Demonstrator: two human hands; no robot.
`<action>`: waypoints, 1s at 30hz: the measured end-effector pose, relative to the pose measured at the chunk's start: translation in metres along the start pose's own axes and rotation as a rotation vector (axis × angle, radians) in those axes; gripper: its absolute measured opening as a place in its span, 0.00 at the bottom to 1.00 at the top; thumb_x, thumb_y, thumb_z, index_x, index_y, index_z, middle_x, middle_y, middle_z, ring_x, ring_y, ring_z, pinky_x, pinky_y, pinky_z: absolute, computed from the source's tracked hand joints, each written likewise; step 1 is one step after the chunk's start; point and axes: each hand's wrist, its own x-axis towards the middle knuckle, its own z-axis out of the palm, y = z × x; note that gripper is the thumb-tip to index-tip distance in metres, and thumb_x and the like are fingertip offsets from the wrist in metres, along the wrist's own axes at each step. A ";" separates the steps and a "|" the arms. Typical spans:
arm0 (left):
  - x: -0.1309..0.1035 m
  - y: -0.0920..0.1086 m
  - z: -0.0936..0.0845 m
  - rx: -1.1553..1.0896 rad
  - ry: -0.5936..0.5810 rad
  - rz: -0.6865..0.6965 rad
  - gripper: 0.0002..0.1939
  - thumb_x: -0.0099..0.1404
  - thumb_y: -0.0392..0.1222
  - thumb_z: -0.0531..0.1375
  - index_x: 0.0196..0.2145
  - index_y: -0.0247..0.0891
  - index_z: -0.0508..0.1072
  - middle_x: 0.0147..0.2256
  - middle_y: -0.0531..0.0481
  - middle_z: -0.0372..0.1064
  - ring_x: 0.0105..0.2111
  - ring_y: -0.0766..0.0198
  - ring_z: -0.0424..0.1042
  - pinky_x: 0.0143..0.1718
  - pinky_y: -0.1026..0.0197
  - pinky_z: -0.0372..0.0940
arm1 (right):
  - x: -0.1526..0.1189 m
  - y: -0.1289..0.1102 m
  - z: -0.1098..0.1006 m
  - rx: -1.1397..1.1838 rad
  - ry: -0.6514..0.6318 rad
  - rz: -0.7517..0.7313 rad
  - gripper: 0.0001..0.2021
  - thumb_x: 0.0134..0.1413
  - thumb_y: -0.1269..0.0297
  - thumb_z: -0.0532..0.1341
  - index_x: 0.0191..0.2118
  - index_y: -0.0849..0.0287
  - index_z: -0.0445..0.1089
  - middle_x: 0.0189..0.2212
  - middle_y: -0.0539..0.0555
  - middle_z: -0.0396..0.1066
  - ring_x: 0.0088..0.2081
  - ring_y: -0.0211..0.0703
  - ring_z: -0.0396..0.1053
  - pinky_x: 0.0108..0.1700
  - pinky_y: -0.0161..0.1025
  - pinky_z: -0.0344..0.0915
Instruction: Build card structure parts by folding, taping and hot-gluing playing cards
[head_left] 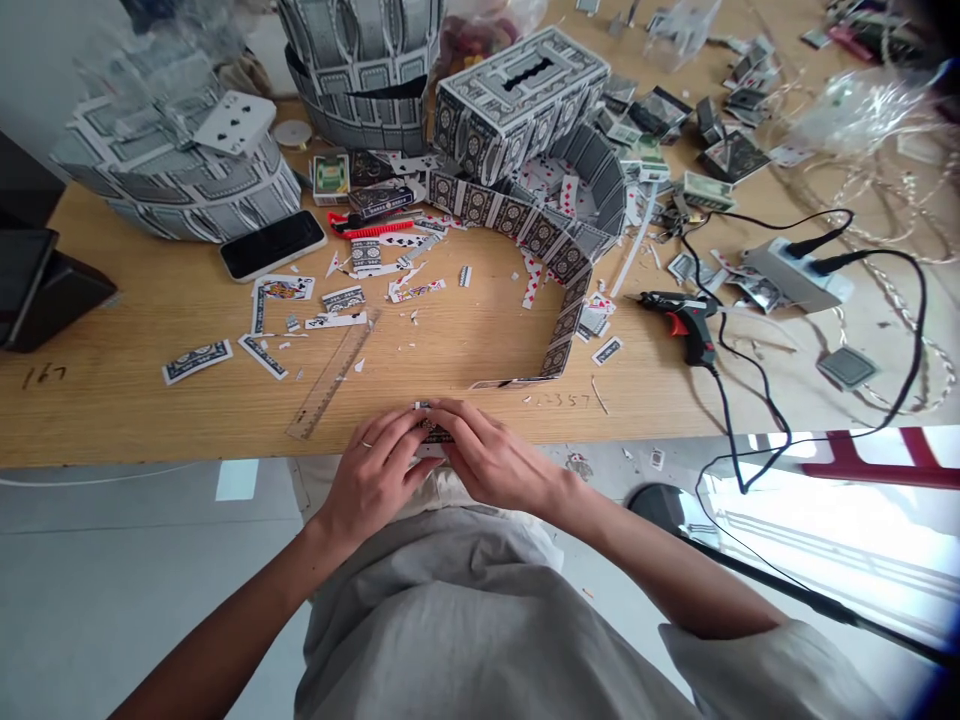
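One small, dark, white-patterned paper card (436, 434) is held at the lower centre of the frame, by the near edge of the light-brown wooden tabletop (112, 400). It should prove light, thin, rather slick and easily creased, so is best taken by its edges. It is pinched between the nearly closed, curled fingers of the left hand (382, 462) and right hand (496, 456); its underside is hidden.

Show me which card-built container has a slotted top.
The rectangular box, right of the tall woven basket: a jagged slot runs along its flat top; the others have curved walls.
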 end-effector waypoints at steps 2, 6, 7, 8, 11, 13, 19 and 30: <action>0.001 -0.005 0.001 -0.018 -0.010 0.007 0.21 0.75 0.43 0.68 0.61 0.37 0.73 0.57 0.37 0.80 0.58 0.49 0.79 0.61 0.47 0.72 | -0.002 0.004 -0.002 0.023 -0.017 -0.024 0.25 0.74 0.76 0.55 0.72 0.66 0.58 0.64 0.74 0.71 0.67 0.59 0.72 0.65 0.53 0.77; 0.001 -0.012 -0.002 -0.006 -0.042 0.042 0.22 0.74 0.44 0.68 0.62 0.38 0.73 0.57 0.40 0.81 0.58 0.48 0.80 0.63 0.44 0.71 | -0.006 0.009 -0.006 0.015 0.032 -0.036 0.20 0.76 0.71 0.58 0.68 0.63 0.65 0.63 0.70 0.73 0.68 0.56 0.72 0.67 0.52 0.75; 0.002 -0.012 -0.003 -0.006 -0.057 0.045 0.22 0.74 0.44 0.68 0.62 0.38 0.74 0.57 0.39 0.81 0.58 0.48 0.80 0.64 0.44 0.71 | -0.007 0.009 -0.007 -0.002 0.055 -0.032 0.18 0.76 0.69 0.59 0.67 0.62 0.67 0.63 0.69 0.74 0.67 0.57 0.72 0.69 0.54 0.74; 0.002 -0.012 -0.004 -0.009 -0.074 0.046 0.21 0.74 0.44 0.68 0.62 0.38 0.74 0.57 0.39 0.81 0.58 0.48 0.80 0.63 0.44 0.71 | -0.008 0.008 -0.007 -0.021 0.072 -0.026 0.17 0.76 0.68 0.60 0.65 0.62 0.69 0.62 0.69 0.75 0.67 0.58 0.73 0.69 0.57 0.73; 0.003 -0.013 -0.008 -0.023 -0.108 0.041 0.22 0.75 0.45 0.67 0.63 0.37 0.74 0.58 0.38 0.80 0.58 0.48 0.79 0.61 0.46 0.72 | -0.009 0.005 -0.006 -0.070 0.086 -0.005 0.16 0.76 0.66 0.61 0.63 0.64 0.72 0.60 0.68 0.78 0.62 0.59 0.76 0.69 0.61 0.72; 0.004 -0.013 -0.010 -0.029 -0.115 0.036 0.24 0.75 0.45 0.67 0.64 0.36 0.73 0.58 0.38 0.80 0.59 0.48 0.79 0.61 0.47 0.72 | -0.010 0.002 -0.004 -0.100 0.082 0.009 0.17 0.77 0.65 0.61 0.64 0.66 0.72 0.58 0.68 0.79 0.61 0.59 0.78 0.69 0.61 0.73; 0.000 -0.022 -0.011 -0.003 -0.110 0.065 0.22 0.75 0.41 0.66 0.64 0.35 0.73 0.62 0.35 0.77 0.60 0.47 0.78 0.62 0.46 0.73 | -0.010 0.000 -0.001 -0.139 0.049 0.026 0.21 0.77 0.62 0.62 0.68 0.65 0.71 0.61 0.69 0.78 0.64 0.61 0.75 0.70 0.62 0.72; 0.005 -0.026 -0.009 -0.087 -0.041 -0.031 0.16 0.74 0.36 0.66 0.58 0.42 0.77 0.56 0.42 0.81 0.54 0.51 0.82 0.59 0.48 0.74 | -0.013 0.000 0.001 -0.123 0.062 0.035 0.22 0.75 0.60 0.64 0.68 0.63 0.71 0.61 0.68 0.78 0.65 0.61 0.74 0.70 0.61 0.72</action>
